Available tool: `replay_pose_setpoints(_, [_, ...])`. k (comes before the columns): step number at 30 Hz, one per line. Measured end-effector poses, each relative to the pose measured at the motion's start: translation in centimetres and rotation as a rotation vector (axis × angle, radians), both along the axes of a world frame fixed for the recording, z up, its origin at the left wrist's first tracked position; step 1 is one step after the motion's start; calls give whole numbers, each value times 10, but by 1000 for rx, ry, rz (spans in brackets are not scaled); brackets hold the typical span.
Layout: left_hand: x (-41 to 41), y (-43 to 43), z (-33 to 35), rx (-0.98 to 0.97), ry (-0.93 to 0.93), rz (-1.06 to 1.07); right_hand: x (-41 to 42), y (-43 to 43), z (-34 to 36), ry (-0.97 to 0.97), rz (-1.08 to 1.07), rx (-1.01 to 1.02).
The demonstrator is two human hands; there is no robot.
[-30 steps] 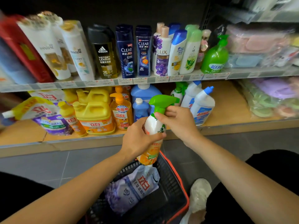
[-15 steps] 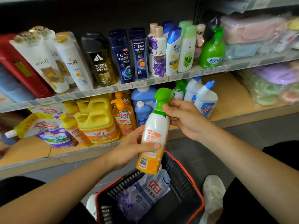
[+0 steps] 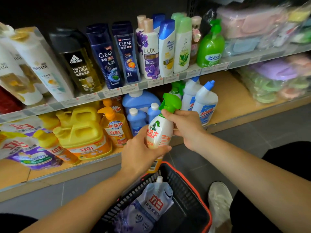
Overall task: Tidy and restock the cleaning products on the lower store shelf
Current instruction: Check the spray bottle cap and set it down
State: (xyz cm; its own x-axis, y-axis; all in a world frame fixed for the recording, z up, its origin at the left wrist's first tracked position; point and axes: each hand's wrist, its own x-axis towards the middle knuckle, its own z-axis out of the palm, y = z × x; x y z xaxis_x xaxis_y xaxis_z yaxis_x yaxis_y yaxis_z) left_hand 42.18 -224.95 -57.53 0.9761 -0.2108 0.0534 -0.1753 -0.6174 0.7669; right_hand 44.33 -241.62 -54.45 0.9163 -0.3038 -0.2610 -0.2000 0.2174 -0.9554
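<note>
Person crouched at store shelving, both hands on one item. White plastic spray bottle with green trigger head and orange base (image 3: 160,133) is held in the air in front of the lower wooden shelf (image 3: 234,98), not on it, above the basket. The bottle is tilted, with its head up and to the right.

Left hand (image 3: 139,153) grips the bottle's lower body, fingers wrapped round it and thumb across the label. Right hand (image 3: 185,126) holds the neck just under the trigger, fingers curled round it.

Black plastic mesh basket with red rim (image 3: 175,180) sits on the grey floor below the hands. A white-and-purple soft refill pouch with a white cap (image 3: 151,204) lies inside it.

On the lower shelf behind the bottle:
- Small blue bottles with white caps (image 3: 136,118).
- White angled-neck bottles with blue caps (image 3: 205,101), to the right.
- Yellow handled jugs (image 3: 82,132), to the left.

Upper shelf is packed with upright shampoo bottles (image 3: 126,52). White shoe (image 3: 218,199) is beside the basket.
</note>
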Motion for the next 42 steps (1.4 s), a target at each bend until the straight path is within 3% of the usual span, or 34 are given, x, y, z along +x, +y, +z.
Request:
replay_pose_setpoints(8, [14,-11,1,210,-109,31,19,-1,-4,51,-70,39])
replay_pose_setpoints(15, [29,-6,7,-271,286,-110,18,-8,4,10,110,98])
replay_pose_setpoints(27, [25,5,19,-689,788,-235,19,-6,12,107,271,367])
replay_pose_setpoints(31, [26,4,18,-622,705,-218,20,-6,13,96,272,300])
replay_pose_setpoints(36, [20,-6,15,-465,461,-38,13,-7,12,97,210,-57])
replay_pose_setpoints(42, [20,-5,15,-508,354,16,-3,-1,9,57,330,-48])
